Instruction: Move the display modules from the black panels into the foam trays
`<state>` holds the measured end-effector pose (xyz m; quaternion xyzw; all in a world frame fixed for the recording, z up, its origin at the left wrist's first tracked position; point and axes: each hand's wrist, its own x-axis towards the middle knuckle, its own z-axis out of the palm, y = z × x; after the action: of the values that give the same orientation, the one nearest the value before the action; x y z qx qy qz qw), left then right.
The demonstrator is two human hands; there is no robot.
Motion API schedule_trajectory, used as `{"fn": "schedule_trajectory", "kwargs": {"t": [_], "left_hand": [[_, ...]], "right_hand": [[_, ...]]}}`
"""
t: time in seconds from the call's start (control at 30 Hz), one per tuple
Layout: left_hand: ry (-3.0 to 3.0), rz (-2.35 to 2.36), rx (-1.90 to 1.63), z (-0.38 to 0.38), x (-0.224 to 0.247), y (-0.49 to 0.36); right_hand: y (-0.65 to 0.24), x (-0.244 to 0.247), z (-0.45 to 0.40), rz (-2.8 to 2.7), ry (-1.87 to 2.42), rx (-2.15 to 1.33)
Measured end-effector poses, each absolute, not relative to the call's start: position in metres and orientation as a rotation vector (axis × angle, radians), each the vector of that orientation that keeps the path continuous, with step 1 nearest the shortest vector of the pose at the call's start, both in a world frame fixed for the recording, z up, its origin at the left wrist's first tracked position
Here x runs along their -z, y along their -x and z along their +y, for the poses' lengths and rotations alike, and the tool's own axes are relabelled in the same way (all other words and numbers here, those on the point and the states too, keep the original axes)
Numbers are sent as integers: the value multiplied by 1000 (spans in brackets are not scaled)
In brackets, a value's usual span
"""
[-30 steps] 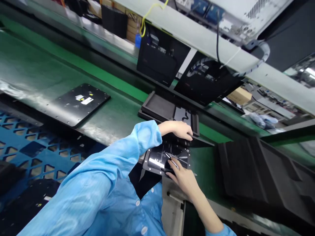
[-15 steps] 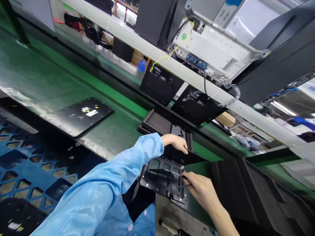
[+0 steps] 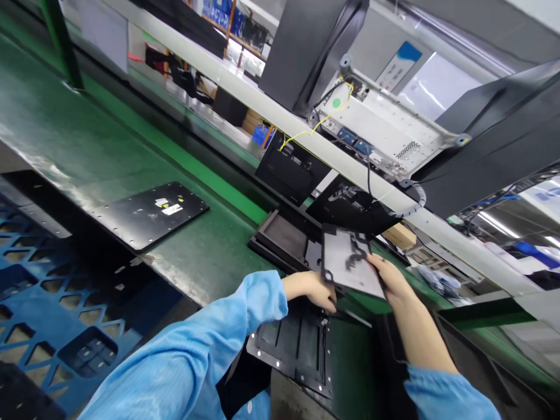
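Note:
My right hand (image 3: 391,281) grips a flat grey plate (image 3: 345,265) by its right edge and holds it tilted above the bench. The plate has a dark border and black hook-shaped marks. My left hand (image 3: 315,290) is closed, its fingers curled over the edge of a dark panel (image 3: 352,318) that is mostly hidden. Below it, a black ribbed frame (image 3: 293,350) with bright dots along its rim lies at the bench's front edge. Behind my left hand sits a dark shallow tray (image 3: 282,233), partly covered by the grey plate.
On the green bench (image 3: 109,157), a black panel with labels (image 3: 153,213) lies to the left. Two black units (image 3: 291,169) lean at the back under a white rail (image 3: 245,87). Dark blocks (image 3: 464,356) stand at right; a blue pallet (image 3: 65,326) is lower left.
My right hand has moved up and away from the black frame and now raises the grey plate. My left hand stays near the dark panel, slightly lower in view. The camera view has shifted.

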<state>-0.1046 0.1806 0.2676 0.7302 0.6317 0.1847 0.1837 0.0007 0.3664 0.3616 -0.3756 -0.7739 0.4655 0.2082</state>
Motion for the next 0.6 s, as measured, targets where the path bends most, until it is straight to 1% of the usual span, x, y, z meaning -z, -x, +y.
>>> {"fn": "schedule_trajectory", "kwargs": {"t": [0.1, 0.23, 0.37, 0.47, 0.6], "left_hand": [[-2109, 1859, -480, 169, -266, 93], [-2151, 1920, -449, 162, -261, 82], [-2202, 1940, -455, 161, -256, 76], [-2180, 1945, -389, 162, -255, 72], [-2130, 1937, -367, 164, -256, 67]], "right_hand": [[66, -331, 376, -2243, 1139, -1302], [131, -306, 385, -2392, 1260, -1066], [175, -311, 393, -2551, 1272, -729], [201, -318, 394, -2644, 1272, -456], [229, -316, 385, -2701, 1278, -143]]}}
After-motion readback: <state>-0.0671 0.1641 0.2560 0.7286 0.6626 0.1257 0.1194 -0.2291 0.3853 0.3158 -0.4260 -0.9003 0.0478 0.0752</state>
